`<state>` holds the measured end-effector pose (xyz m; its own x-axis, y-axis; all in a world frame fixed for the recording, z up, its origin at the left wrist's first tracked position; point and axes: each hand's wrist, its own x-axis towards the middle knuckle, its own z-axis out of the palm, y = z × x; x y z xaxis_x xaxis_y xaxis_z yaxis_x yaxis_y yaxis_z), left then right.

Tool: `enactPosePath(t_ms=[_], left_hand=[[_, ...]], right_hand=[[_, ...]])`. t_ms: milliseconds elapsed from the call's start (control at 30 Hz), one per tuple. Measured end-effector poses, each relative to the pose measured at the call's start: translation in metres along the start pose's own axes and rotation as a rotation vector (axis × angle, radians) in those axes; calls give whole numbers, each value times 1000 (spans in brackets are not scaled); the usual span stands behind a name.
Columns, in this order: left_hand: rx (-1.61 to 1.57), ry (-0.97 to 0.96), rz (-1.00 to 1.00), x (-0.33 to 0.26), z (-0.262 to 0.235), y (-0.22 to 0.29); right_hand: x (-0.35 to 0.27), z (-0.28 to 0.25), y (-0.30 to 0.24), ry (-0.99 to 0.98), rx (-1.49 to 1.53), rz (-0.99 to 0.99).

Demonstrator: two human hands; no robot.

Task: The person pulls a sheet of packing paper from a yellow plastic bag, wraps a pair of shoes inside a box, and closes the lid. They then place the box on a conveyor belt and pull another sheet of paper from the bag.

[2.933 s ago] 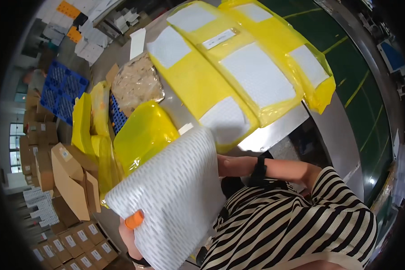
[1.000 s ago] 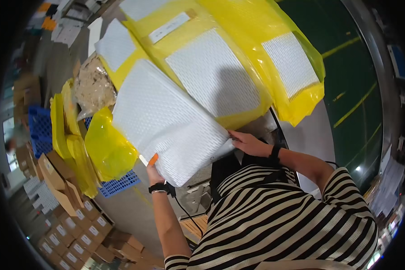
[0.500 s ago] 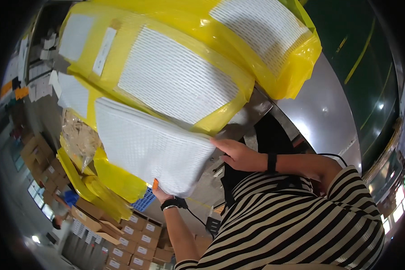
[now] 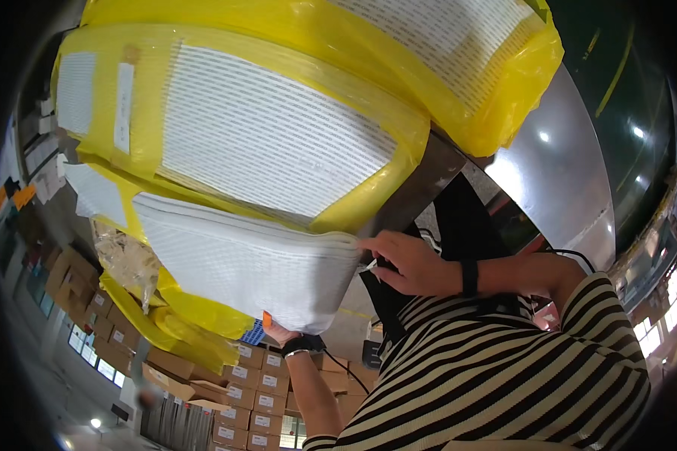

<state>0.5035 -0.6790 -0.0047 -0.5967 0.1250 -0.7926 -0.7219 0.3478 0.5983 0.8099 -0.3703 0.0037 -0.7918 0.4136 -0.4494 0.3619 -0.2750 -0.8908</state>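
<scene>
A stack of thin white textured sheets is tilted in front of the yellow-wrapped bundles, its layered upper edge showing. My left hand is closed on its lower edge, an orange piece at the fingertips; the fingers behind the stack are hidden. At the stack's right corner, my right hand has its fingertips pinched against the edge. A small pale bit shows by the right thumb; whether it belongs to the sheets I cannot tell.
Yellow plastic-wrapped bundles with white printed panels fill the space ahead. Loose yellow plastic and a clear bag of brown material are at left. Cardboard boxes are stacked below; a shiny metal surface curves at right.
The view has shifted, with the bundles looming larger. Both hands stay at the stack. My right thumb now shows apart from the sheet corner, with the pale bit beside it.
</scene>
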Motion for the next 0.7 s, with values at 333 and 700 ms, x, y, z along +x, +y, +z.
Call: enactPosePath(t_ms=[333,700], left_hand=[[-98,-113,-28,1,3,-2],[-125,-89,-16,4,-1,-6]], right_hand=[[16,5,5,91,13,-60],[23,7,-8,68,265,143]])
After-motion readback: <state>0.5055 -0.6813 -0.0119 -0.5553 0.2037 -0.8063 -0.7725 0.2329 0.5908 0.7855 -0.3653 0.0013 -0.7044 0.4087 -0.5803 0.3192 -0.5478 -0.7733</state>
